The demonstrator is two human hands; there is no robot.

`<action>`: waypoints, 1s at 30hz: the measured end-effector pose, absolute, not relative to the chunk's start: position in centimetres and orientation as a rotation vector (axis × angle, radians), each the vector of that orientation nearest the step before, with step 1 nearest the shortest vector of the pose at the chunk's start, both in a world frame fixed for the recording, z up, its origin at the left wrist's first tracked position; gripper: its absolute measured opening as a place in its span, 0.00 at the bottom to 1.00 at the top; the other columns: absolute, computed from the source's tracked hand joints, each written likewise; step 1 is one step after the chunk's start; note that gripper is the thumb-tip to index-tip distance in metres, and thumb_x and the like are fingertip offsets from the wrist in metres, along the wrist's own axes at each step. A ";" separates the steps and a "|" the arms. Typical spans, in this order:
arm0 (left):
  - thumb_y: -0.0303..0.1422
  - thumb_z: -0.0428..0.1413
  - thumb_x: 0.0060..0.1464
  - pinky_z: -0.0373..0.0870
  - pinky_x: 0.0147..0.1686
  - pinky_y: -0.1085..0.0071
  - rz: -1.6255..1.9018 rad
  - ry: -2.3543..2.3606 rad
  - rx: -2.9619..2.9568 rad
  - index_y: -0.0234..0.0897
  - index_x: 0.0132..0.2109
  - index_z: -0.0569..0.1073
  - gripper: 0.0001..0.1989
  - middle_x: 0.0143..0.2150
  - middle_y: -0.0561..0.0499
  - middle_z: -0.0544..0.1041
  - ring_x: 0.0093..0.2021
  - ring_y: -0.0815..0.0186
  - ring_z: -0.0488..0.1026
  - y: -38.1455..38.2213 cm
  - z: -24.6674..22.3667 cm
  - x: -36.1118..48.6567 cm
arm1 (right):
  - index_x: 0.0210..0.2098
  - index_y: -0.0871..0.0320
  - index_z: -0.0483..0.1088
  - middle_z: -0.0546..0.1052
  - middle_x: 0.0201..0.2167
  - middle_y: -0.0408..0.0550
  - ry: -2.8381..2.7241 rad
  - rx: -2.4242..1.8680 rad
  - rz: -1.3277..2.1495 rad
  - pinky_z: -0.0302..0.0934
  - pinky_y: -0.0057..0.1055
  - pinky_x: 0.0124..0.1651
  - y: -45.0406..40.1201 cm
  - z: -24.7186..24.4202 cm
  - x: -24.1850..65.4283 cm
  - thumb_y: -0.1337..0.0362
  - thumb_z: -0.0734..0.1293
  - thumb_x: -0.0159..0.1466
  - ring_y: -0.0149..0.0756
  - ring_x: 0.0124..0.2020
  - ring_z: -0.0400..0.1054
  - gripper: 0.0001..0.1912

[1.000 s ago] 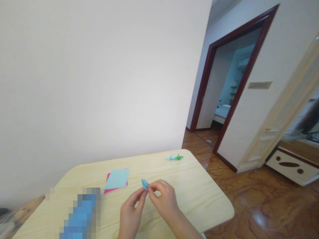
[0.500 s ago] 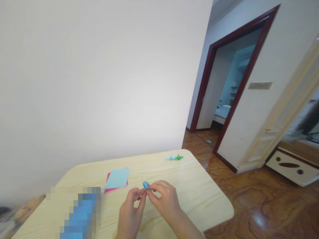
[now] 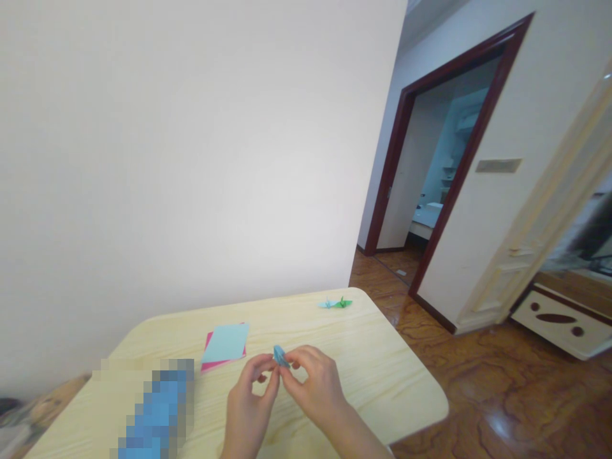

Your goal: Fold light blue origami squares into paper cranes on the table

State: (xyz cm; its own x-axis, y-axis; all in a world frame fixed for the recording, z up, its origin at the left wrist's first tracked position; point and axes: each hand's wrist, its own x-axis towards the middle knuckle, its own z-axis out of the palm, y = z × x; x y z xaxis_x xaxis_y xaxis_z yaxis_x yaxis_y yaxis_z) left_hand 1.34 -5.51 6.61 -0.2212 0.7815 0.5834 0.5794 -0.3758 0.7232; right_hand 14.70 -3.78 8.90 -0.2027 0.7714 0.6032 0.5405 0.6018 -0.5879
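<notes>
A small piece of folded blue origami paper (image 3: 281, 356) is pinched in the air above the pale wood-grain table (image 3: 377, 376). My left hand (image 3: 251, 401) holds it from the left and my right hand (image 3: 313, 382) from the right, and their fingertips partly hide it. To the left lies a pale blue paper square (image 3: 224, 342) on top of a pink sheet (image 3: 207, 352). Two small origami cranes, pale blue (image 3: 327, 304) and green (image 3: 343, 303), stand together near the far edge of the table.
A pixelated blue-and-beige patch (image 3: 160, 408) hides part of the table's near left side. A white wall rises behind the table. On the right, a polished wood floor (image 3: 478, 376) leads to a dark-framed doorway (image 3: 444, 159).
The blue folded paper has narrowed and turned slightly in my fingers. My left hand has risen and moved closer to it, while the papers and cranes stay in place.
</notes>
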 end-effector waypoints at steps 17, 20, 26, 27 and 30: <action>0.39 0.55 0.47 0.72 0.29 0.69 1.434 1.374 1.559 0.38 0.30 0.74 0.09 0.29 0.51 0.78 0.29 0.62 0.74 -4.9 6.7 1.2 | 0.27 0.57 0.64 0.70 0.24 0.43 -2.025 -1.050 0.217 0.55 0.27 0.32 -3.4 9.1 15.2 0.73 0.60 0.54 0.33 0.28 0.64 0.05; 0.39 0.56 0.47 0.71 0.30 0.69 1.434 1.348 1.618 0.39 0.28 0.74 0.08 0.28 0.51 0.77 0.30 0.62 0.74 -4.9 6.9 0.7 | 0.29 0.57 0.64 0.70 0.26 0.44 -2.080 -0.966 0.240 0.56 0.28 0.34 -3.3 9.0 15.7 0.73 0.60 0.54 0.34 0.30 0.64 0.06; 0.34 0.56 0.49 0.70 0.35 0.66 1.511 1.311 2.024 0.42 0.29 0.75 0.04 0.29 0.51 0.73 0.34 0.61 0.71 -5.5 7.8 -0.1 | 0.34 0.56 0.65 0.72 0.30 0.46 -2.098 -0.751 0.301 0.58 0.31 0.40 -4.0 9.0 16.9 0.74 0.58 0.57 0.35 0.35 0.65 0.08; 0.34 0.56 0.49 0.70 0.35 0.65 1.505 1.296 2.093 0.43 0.29 0.75 0.04 0.30 0.50 0.73 0.34 0.61 0.71 -5.6 8.1 -0.2 | 0.35 0.56 0.65 0.72 0.31 0.46 -2.099 -0.723 0.317 0.58 0.31 0.40 -4.1 9.0 17.1 0.73 0.58 0.58 0.35 0.35 0.65 0.09; 0.31 0.56 0.50 0.69 0.39 0.64 1.486 1.228 2.278 0.44 0.30 0.75 0.04 0.36 0.49 0.76 0.39 0.60 0.71 -5.9 8.6 -0.4 | 0.37 0.55 0.65 0.74 0.33 0.46 -2.111 -0.669 0.375 0.59 0.31 0.41 -4.5 9.1 17.6 0.71 0.59 0.60 0.35 0.37 0.66 0.08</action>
